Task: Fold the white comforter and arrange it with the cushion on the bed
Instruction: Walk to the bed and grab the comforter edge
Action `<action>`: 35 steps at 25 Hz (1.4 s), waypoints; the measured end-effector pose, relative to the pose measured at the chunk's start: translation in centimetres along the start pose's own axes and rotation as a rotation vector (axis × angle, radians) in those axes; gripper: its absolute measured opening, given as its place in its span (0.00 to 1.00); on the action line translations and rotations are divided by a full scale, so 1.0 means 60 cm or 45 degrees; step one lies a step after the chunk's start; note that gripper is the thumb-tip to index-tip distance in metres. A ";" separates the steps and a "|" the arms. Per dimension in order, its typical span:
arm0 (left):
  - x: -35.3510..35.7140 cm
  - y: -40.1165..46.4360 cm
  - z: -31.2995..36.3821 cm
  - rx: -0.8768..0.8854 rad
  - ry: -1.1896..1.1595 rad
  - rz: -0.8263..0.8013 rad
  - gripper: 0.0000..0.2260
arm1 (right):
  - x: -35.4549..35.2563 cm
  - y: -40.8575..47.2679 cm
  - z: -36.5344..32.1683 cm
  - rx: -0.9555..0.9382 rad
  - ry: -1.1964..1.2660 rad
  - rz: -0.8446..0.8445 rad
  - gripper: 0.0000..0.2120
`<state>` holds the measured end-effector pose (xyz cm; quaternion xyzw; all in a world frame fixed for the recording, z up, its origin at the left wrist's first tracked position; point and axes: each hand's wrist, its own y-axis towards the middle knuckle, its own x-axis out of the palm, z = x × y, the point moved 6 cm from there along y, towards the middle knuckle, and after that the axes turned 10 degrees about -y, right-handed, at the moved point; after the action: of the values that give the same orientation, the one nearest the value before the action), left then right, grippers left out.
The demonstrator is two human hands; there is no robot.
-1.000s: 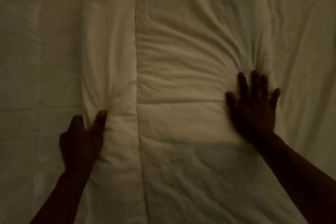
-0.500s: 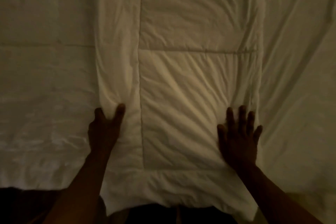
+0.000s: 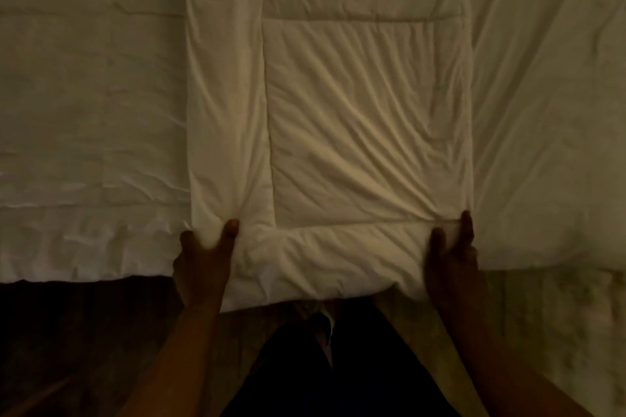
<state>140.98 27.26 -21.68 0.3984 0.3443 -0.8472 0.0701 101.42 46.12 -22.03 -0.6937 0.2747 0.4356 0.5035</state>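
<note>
The white comforter (image 3: 355, 132) lies folded into a long quilted strip down the middle of the bed, its near end hanging a little over the bed's edge. My left hand (image 3: 203, 264) grips the near left corner of that strip, thumb on top and fingers underneath. My right hand (image 3: 452, 261) grips the near right corner the same way. The room is dim. No cushion is in view.
A wider white layer of bedding (image 3: 88, 112) spreads flat to the left of the strip, and a wrinkled white sheet (image 3: 548, 105) to the right. The bed's near edge (image 3: 84, 276) runs across the lower frame, with dark floor and my dark trousers (image 3: 338, 366) below it.
Both hands slid back along the strip toward me, from pressing flat on its sides to gripping its near corners. The view moved back, so the bed's edge now shows.
</note>
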 end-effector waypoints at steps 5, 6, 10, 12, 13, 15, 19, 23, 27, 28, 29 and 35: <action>-0.056 0.037 -0.032 0.222 0.046 -0.001 0.42 | -0.017 -0.030 0.030 -0.100 0.114 0.072 0.27; -0.063 0.042 -0.036 0.254 0.100 0.000 0.42 | -0.016 -0.038 0.038 -0.114 0.095 0.081 0.27; -0.033 0.048 -0.052 0.257 0.208 0.064 0.43 | 0.029 -0.030 0.044 -0.050 -0.035 0.214 0.25; -0.021 0.042 -0.045 0.332 0.288 0.183 0.43 | 0.042 -0.008 0.032 0.013 -0.153 0.332 0.25; -0.020 0.034 -0.036 0.411 0.353 0.236 0.41 | 0.039 -0.004 0.021 -0.001 -0.203 0.424 0.25; -0.002 0.001 -0.013 0.708 0.523 0.239 0.36 | 0.035 -0.015 -0.011 -0.166 -0.182 0.536 0.27; 0.090 -0.085 -0.057 1.239 0.910 -0.099 0.34 | 0.092 -0.080 -0.024 -0.641 -0.345 0.249 0.32; 0.107 -0.101 -0.141 1.284 1.005 -0.166 0.34 | 0.124 -0.080 0.065 -0.662 -0.473 0.138 0.34; 0.108 -0.131 -0.152 1.121 1.014 -0.228 0.34 | 0.114 -0.112 0.095 -0.629 -0.368 0.259 0.32; 0.112 -0.143 -0.150 1.063 1.012 -0.277 0.34 | 0.112 -0.123 0.111 -0.627 -0.295 0.279 0.31; 0.114 -0.158 -0.147 1.008 0.993 -0.343 0.34 | 0.112 -0.131 0.132 -0.607 -0.222 0.266 0.31; 0.131 -0.299 -0.108 0.764 0.701 -0.778 0.21 | 0.131 -0.168 0.250 -0.284 0.136 -0.547 0.12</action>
<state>132.71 46.11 -20.80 0.4905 0.1921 -0.7543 -0.3918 108.45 64.10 -26.07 -0.8094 0.0974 0.3091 0.4897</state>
